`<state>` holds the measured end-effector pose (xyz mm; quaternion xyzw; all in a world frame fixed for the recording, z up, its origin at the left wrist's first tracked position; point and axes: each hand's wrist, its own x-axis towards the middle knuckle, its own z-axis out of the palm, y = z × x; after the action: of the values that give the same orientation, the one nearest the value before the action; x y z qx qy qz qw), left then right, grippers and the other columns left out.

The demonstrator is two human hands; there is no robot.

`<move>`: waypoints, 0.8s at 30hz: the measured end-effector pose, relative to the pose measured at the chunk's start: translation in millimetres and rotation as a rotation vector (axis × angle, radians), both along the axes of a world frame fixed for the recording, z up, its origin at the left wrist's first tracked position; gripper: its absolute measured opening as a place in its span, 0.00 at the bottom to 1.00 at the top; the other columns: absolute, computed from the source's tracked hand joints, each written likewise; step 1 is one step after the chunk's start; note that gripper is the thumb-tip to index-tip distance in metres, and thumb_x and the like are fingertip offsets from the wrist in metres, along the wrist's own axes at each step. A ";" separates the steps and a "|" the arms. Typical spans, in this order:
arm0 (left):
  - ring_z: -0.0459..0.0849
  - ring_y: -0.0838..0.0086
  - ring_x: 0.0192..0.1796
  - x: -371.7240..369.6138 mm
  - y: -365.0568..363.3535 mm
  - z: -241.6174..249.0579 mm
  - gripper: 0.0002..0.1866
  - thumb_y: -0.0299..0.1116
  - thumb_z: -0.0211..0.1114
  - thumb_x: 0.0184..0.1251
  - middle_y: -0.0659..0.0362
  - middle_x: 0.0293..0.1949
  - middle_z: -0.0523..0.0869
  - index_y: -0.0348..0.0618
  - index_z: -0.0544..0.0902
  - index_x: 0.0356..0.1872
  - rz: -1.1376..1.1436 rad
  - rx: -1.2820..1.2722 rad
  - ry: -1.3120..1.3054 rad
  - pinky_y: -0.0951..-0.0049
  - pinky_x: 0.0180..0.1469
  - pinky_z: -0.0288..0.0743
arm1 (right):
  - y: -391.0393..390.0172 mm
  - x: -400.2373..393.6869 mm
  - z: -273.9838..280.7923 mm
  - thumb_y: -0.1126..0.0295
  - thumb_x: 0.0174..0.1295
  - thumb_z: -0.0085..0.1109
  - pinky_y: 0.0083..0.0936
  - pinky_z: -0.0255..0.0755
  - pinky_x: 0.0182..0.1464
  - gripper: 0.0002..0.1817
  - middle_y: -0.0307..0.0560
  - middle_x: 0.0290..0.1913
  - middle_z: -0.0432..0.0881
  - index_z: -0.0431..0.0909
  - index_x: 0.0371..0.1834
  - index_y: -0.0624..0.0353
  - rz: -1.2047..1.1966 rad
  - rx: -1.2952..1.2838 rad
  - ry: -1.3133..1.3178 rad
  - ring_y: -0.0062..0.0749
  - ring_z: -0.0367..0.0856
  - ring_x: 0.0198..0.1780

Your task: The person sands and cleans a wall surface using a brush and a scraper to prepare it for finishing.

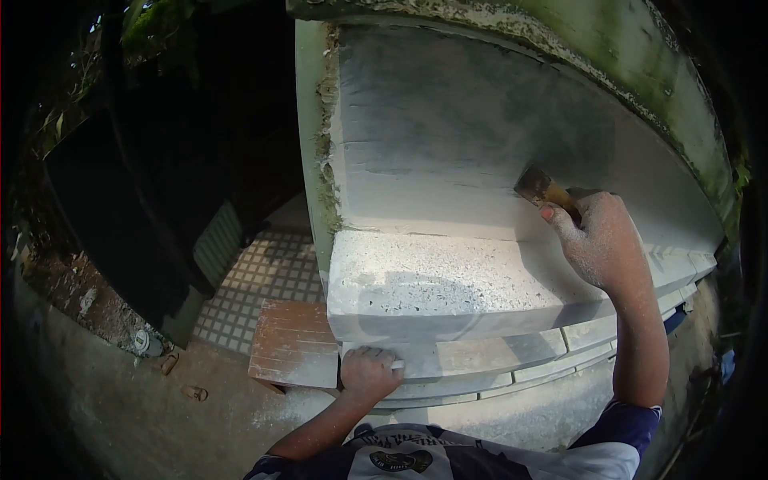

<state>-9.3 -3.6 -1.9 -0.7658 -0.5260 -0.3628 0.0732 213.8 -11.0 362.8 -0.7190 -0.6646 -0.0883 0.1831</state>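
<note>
My right hand [596, 236], dusted white, is wrapped round the handle of a scraper [546, 190], a tool with a broad dark blade and a yellowish-brown handle. The blade's edge meets the wall panel [448, 136], which is dark grey and smeared above, paler and chalky below. My left hand [370, 372] is low down, its fingers curled at the front of the step between the stool and the ledge. A small whitish bit shows beside its thumb; I cannot tell what it is.
Below the panel runs a ledge [432, 276] strewn with white flakes, above pale steps [488, 352]. A dusty wooden stool [292, 344] stands left of it. Further left are a checkered tile floor [264, 276], a dark opening and sandals [194, 393]. Mossy green edging [608, 40] overhangs the panel.
</note>
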 end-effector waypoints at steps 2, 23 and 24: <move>0.89 0.62 0.30 -0.3 0.0 -8.8 0.07 0.42 0.70 0.49 0.58 0.24 0.90 0.53 0.90 0.23 -0.009 0.005 0.004 0.58 0.36 0.80 | 4.4 -18.5 -6.1 0.59 0.71 0.58 0.45 0.80 0.42 0.22 0.64 0.23 0.83 0.88 0.34 0.72 0.043 -0.011 -0.028 0.54 0.86 0.29; 0.89 0.62 0.30 2.2 -2.2 -2.2 0.07 0.41 0.69 0.49 0.58 0.24 0.89 0.52 0.89 0.22 0.008 -0.010 0.011 0.59 0.37 0.80 | 5.2 -0.1 -7.7 0.53 0.70 0.59 0.45 0.80 0.40 0.25 0.61 0.20 0.82 0.89 0.33 0.70 -0.054 -0.002 -0.049 0.51 0.85 0.28; 0.89 0.62 0.30 2.3 -2.6 -4.7 0.07 0.41 0.70 0.49 0.58 0.24 0.89 0.52 0.89 0.22 0.013 -0.010 0.023 0.58 0.37 0.80 | 3.5 -8.5 -8.2 0.52 0.70 0.59 0.45 0.80 0.40 0.26 0.60 0.20 0.82 0.89 0.33 0.69 -0.037 -0.003 -0.058 0.51 0.85 0.28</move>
<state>-7.0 -6.2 -6.6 -0.7668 -0.5317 -0.3510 0.0778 205.3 -7.5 354.6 -0.7286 -0.6563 -0.1115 0.1612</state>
